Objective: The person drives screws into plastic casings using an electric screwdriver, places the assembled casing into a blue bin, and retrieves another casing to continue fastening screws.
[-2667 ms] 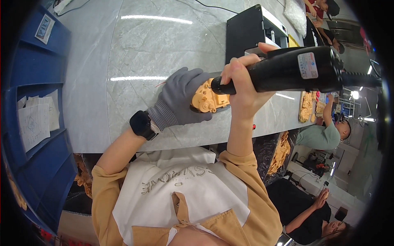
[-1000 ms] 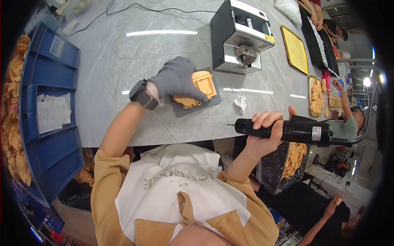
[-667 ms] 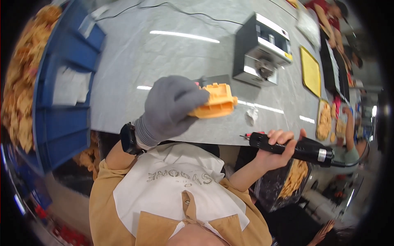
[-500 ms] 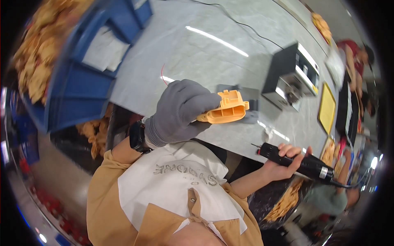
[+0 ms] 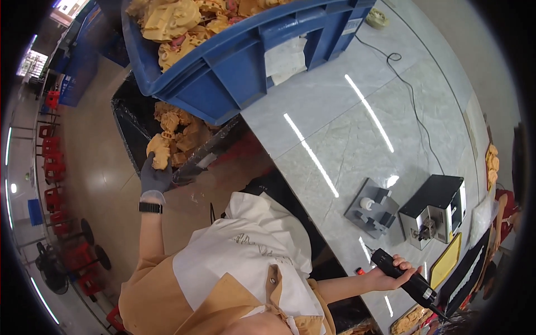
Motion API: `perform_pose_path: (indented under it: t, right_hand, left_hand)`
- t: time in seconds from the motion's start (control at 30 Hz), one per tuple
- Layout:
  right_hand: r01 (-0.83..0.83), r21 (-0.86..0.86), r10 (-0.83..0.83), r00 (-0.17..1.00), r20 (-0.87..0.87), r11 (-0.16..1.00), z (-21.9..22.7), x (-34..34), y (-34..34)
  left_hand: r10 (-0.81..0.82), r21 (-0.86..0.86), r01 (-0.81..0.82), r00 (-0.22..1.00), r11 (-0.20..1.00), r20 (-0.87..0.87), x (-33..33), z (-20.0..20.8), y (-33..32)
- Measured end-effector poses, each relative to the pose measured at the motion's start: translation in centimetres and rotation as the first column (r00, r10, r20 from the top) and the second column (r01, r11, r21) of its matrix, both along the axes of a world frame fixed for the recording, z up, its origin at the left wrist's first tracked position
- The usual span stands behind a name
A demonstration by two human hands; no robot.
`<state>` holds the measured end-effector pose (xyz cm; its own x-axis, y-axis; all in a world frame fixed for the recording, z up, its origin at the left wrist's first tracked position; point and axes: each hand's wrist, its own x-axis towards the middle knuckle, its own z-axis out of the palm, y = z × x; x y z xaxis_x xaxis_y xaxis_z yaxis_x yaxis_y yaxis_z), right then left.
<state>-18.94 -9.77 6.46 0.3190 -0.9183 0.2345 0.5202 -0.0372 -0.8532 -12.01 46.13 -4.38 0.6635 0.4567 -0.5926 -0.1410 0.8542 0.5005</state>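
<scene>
My gloved left hand [image 5: 156, 177] reaches out over a black-lined bin [image 5: 126, 114] at the left, its fingers closed on the lower edge of a yellow-orange moulded plastic part [image 5: 159, 152]. More parts of the same colour [image 5: 187, 134] lie heaped in the bin, just beyond that hand. Bare-skinned, my right hand [image 5: 395, 274] is wrapped round a black corded handheld power tool [image 5: 412, 282] above the table's right side. The tool's thin bit points up and to the left.
A large blue crate [image 5: 223, 78] full of orange parts stands over the far left of the grey table [image 5: 312, 173]. Near my right hand are a grey fixture [image 5: 371, 207], a black and silver machine [image 5: 432, 209] and a yellow tray [image 5: 445, 261]. A cable [image 5: 413, 92] crosses the far side.
My left hand has gone from in front of my chest, where it held an orange part, out left to the bin. The view has turned left; my right hand still grips the tool.
</scene>
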Motion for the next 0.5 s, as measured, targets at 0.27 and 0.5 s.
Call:
perform_pose_path:
  t: [0.27,0.5]
  right_hand:
    - [0.022,-0.061,-0.023,1.0,-0.012,0.998,0.2,-1.0,-0.5]
    - [0.072,-0.005,-0.072,0.997,0.026,0.997,0.6,-2.2,-0.5]
  left_hand:
    - [-0.108,0.85,-0.45,0.864,0.273,0.492,8.0,16.2,-9.7]
    - [0.15,0.043,0.182,0.901,-0.982,-0.406,21.2,26.0,-10.2]
